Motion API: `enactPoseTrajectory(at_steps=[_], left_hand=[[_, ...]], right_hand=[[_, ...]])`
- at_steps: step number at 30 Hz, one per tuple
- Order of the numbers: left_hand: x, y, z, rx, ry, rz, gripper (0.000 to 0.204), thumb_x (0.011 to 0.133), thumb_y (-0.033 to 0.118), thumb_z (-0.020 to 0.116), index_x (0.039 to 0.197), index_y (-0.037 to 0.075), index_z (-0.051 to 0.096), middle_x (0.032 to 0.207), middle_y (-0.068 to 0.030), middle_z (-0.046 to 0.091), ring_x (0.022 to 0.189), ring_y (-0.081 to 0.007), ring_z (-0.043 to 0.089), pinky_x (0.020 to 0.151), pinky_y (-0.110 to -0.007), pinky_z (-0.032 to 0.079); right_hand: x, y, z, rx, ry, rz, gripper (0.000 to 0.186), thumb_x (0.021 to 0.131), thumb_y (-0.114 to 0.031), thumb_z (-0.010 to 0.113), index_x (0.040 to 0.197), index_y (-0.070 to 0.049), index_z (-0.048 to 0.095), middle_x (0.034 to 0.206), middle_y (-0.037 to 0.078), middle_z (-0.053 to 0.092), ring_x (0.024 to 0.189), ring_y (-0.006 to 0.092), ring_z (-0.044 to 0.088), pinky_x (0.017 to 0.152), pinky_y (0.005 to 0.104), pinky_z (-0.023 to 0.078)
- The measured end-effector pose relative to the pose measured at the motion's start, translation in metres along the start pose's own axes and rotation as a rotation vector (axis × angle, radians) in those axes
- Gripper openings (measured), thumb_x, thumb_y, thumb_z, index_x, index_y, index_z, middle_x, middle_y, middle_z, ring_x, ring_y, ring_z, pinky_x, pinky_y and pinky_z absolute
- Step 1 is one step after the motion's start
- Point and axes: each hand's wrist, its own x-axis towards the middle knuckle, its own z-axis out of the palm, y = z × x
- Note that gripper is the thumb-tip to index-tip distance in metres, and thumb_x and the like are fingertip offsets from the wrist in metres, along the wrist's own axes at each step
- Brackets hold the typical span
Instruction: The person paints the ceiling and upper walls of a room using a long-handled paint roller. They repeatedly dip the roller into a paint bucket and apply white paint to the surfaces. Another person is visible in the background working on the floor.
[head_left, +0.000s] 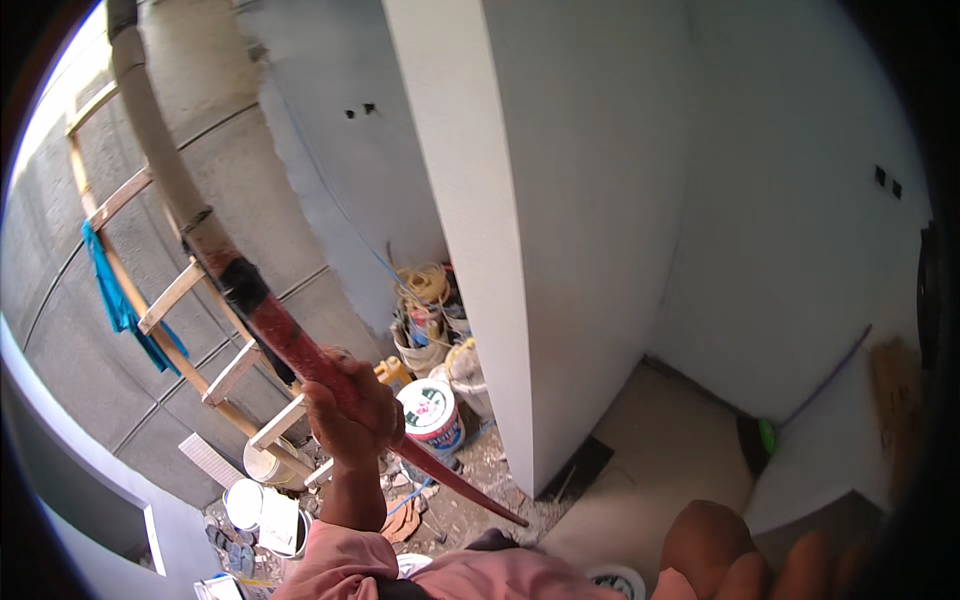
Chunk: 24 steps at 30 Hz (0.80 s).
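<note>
Here the left hand [345, 410] wraps the long red pole [280, 325] mid-shaft.

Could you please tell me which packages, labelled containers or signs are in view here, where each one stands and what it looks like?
Labelled bucket: on the rubble-strewn floor right of the left hand gripping the red pole; round, white lid with red rim, blue band.
Plain pails: lower left by the wooden ladder; round, whitish, no label visible.
Bucket of cables: against the grey wall; pale, stuffed with tools.
No signs or screens.
</note>
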Motion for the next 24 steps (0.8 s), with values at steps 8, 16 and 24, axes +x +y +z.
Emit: enactPoseTrajectory(at_steps=[8,16,24], left_hand=[[0.006,-0.018,0.007,-0.099,-0.073,-0.016,0.047,0.089,0.052,0.046,0.106,0.009,0.04,0.054,-0.0019,0.037,0.03,-0.0136,0.035,0.024,-0.029,0.034],[0.022,-0.064,-0.002,-0.459,-0.454,-0.137,0.038,0.095,0.041,0.041,0.112,0.007,0.036,0.058,-0.0081,0.045,0.035,-0.0192,0.047,0.033,-0.034,0.048],[0.037,-0.109,-0.014,-0.485,-0.584,-0.181,0.043,0.095,0.043,0.037,0.111,0.004,0.035,0.058,-0.005,0.041,0.034,-0.0133,0.044,0.03,-0.026,0.046]], right_hand=[[-0.017,-0.009,0.009,-0.165,0.131,0.027,0.026,0.08,-0.019,0.064,0.101,-0.019,0.048,0.094,0.001,0.048,0.086,0.0169,0.046,0.077,0.0341,0.034],[-0.058,-0.001,0.05,-0.416,0.356,0.019,0.026,0.077,-0.017,0.067,0.095,-0.018,0.047,0.085,-0.002,0.048,0.077,0.0133,0.046,0.073,0.0322,0.033],[-0.112,0.037,0.098,-0.726,0.795,-0.121,0.028,0.074,-0.014,0.071,0.088,-0.018,0.047,0.076,-0.004,0.048,0.069,0.0097,0.046,0.069,0.0302,0.031]])
